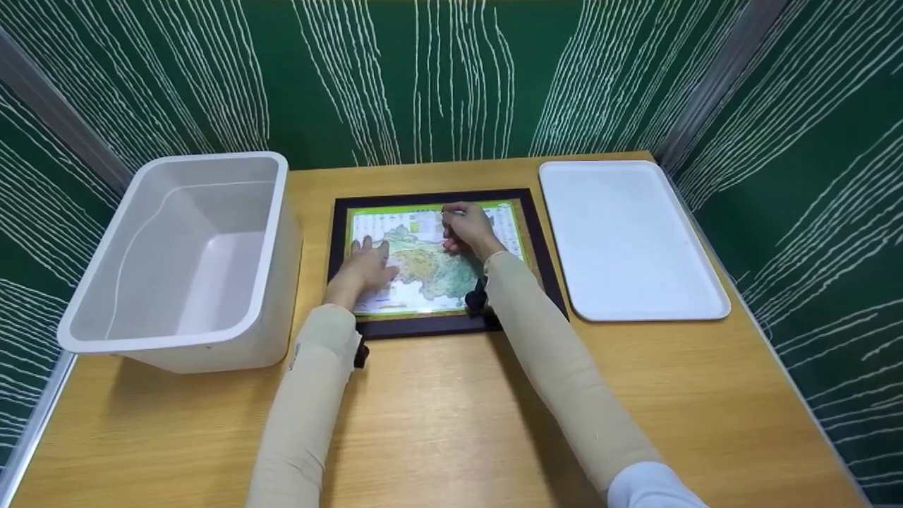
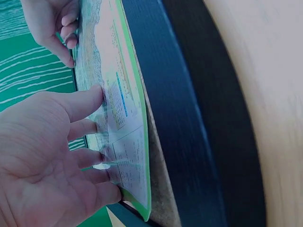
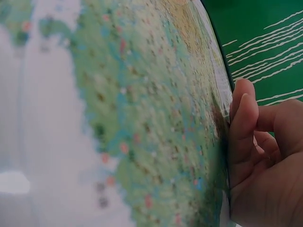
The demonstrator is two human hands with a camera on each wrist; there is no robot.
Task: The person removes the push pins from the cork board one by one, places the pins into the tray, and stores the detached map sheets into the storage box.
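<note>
A glossy printed map (image 1: 423, 271) with a green border lies within a dark picture frame (image 1: 430, 326) on the table. Fingers spread, my left hand (image 1: 368, 264) rests on the left part of the map. In the left wrist view, the sheet's near corner (image 2: 144, 208) stands slightly off the brown backing (image 2: 163, 198). My right hand (image 1: 467, 227) is over the upper right of the map, its fingers bent and its fingertips at the sheet. I cannot tell whether a small thing is between those fingers. The right wrist view shows this hand (image 3: 265, 146) beside the map's printed surface.
To the left of the frame stands a deep white plastic tub (image 1: 264, 317). A shallow white tray (image 1: 635, 240) lies close along the frame's right side. Green panels (image 1: 437, 85) with white wavy lines enclose the wooden table (image 1: 437, 423) at the back and sides.
</note>
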